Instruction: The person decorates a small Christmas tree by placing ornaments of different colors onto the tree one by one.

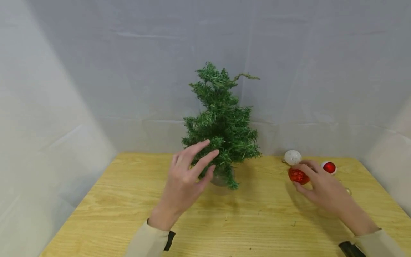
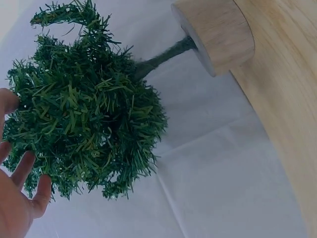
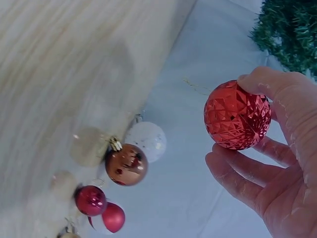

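Observation:
A small artificial Christmas tree (image 1: pixel 221 121) stands near the back of the table on a round wooden base (image 2: pixel 218 34). My left hand (image 1: pixel 186 175) is in front of its lower branches, fingers spread and holding nothing; in the left wrist view the fingers (image 2: pixel 24 168) are beside the foliage. Between thumb and fingers, my right hand (image 1: pixel 324 185) holds a shiny red faceted bauble (image 3: pixel 237 115) above the table's right side. A thin gold loop (image 3: pixel 194 85) sticks out from the bauble.
Several other baubles lie at the back right: a white one (image 1: pixel 292 157), a red-and-white one (image 1: pixel 329 167), a copper one (image 3: pixel 126 164) and a small dark red one (image 3: pixel 91 200). Pale sheeting (image 1: pixel 144 71) hangs behind the wooden table (image 1: pixel 128 200). A loose twig (image 1: pixel 247 76) juts from the tree's upper right.

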The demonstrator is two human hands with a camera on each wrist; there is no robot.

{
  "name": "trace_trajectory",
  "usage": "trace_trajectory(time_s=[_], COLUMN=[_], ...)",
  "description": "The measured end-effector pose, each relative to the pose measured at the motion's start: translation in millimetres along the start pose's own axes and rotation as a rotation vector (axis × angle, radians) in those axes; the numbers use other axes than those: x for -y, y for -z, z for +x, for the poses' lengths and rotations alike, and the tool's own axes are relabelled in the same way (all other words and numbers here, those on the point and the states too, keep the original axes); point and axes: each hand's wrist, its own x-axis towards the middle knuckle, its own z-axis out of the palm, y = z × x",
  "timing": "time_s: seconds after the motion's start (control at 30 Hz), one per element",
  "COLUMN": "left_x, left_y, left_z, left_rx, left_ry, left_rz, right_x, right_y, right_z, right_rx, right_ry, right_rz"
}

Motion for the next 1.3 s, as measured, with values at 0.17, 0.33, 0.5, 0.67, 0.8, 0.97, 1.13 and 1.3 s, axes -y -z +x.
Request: trace_trajectory(time_s=[0.17, 0.33, 0.5, 0.67, 0.8, 0.97, 1.13, 1.3], left_x=[13.0, 22.5, 27.5, 36.4, 44.5, 44.7, 45.2, 45.3], left_y=[-4.9, -10.0, -12.8, -13.5, -14.1, -15.3, -16.8, -16.8], left_z=[1.4, 1.0, 0.1, -1.8, -3.6, -4.7, -4.9, -5.3], left_rx=[-0.019, -0.045, -0.059, -0.077, -0.088, -0.093, -0.111, -0.111], left_ry=[-0.073, -0.125, -0.155, -0.164, -0.172, -0.164, -0.154, -0.148], left_rz=[-0.047, -0.119, -0.127, -0.121, -0.124, -0.113, -0.127, -0.133], right_x=[23, 47, 64, 84, 100, 108, 115, 121], right_y=[9.4, 16.0, 22.5, 30.0, 35.1, 39.3, 41.8, 44.0], right_z=[-4, -7, -5, -2, 1, 5, 9, 13], right_rx=[-0.047, -0.153, -0.234, -0.27, -0.285, -0.32, -0.333, -0.345], right_ry=[-0.059, -0.112, -0.138, -0.181, -0.205, -0.185, -0.197, -0.21], right_rz=[-0.032, 0.018, 0.105, 0.118, 0.136, 0.185, 0.217, 0.27])
